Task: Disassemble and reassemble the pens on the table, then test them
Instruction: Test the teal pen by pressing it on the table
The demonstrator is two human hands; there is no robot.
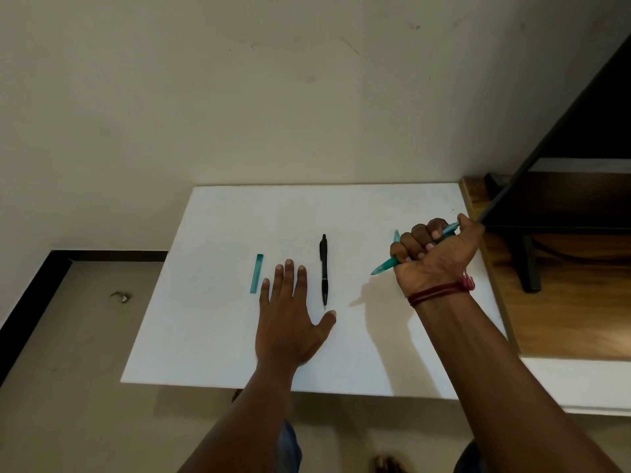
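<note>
A white table (239, 353) carries a black pen (324, 268) lying lengthwise in the middle, tip toward me. A teal pen cap (256, 274) lies to its left. My left hand (290, 319) rests flat on the table between the cap and the black pen, fingers straight. My right hand (433, 254) grips a teal pen (384, 268) in a fist, tip pointing down-left just above the table. A second teal piece (396, 236) peeks out behind the knuckles; whether it is held or lies on the table is unclear.
A wooden surface (563, 319) with a dark stand leg (527, 264) adjoins the table's right edge. A pale wall rises behind the table. Floor with a dark skirting (30, 302) lies to the left.
</note>
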